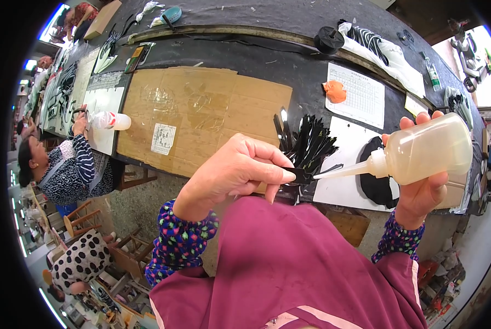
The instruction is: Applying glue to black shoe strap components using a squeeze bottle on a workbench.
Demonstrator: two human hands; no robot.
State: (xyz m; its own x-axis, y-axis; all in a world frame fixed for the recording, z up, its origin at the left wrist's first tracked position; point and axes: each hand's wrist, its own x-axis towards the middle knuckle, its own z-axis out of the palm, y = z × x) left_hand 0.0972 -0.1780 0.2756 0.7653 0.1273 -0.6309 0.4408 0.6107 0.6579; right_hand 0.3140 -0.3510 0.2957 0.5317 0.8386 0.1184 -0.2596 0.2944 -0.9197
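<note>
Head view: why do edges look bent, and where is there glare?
Head view: the fisheye lens bows the long dark tabletop; same view: the bright white opening at right looks washed out, and clear tape glints on flat brown cardboard.

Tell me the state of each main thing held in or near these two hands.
Left hand: pinching the black piece
Right hand: gripping the squeeze bottle
Squeeze bottle: tipped sideways, nozzle toward black piece
Black piece: held, near nozzle tip
Black strips: loosely piled, fanned out
Cardboard sheet: flat, taped
Printed sheet: flat, partly covered by orange piece
</note>
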